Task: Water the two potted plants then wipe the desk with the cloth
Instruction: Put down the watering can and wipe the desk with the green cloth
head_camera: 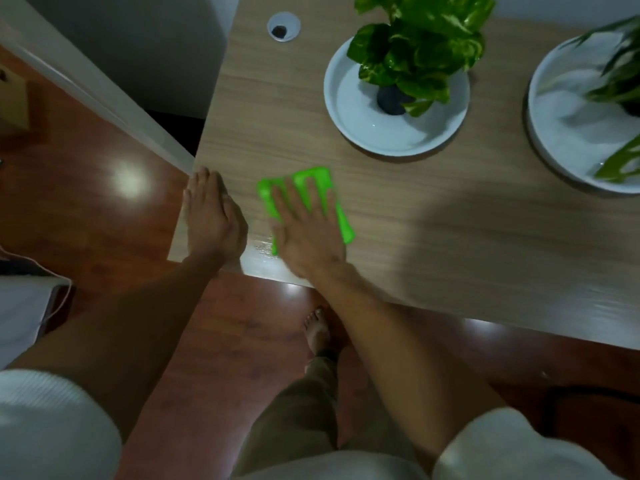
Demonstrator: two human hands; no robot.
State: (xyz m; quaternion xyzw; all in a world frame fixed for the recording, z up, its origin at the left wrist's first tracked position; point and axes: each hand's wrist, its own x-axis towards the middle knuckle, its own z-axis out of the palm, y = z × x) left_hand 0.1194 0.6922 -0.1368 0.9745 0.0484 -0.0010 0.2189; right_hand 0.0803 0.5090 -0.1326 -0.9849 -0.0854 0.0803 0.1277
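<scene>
A bright green cloth (313,176) lies flat on the wooden desk (450,230) near its front left corner. My right hand (304,226) presses down on the cloth with fingers spread, covering most of it. My left hand (211,216) rests flat on the desk's left edge, holding nothing. A wet streak shines on the wood between the two hands. Behind the cloth stands a leafy potted plant (422,46) in a white saucer (381,133). A second plant (620,84) in a white dish (554,109) sits at the right edge, partly cut off.
A round cable grommet (284,26) is set in the desk's far left. Left of the desk runs a white wall panel (104,84). Below the desk edge are the red-brown floor (114,209) and my bare foot (317,330).
</scene>
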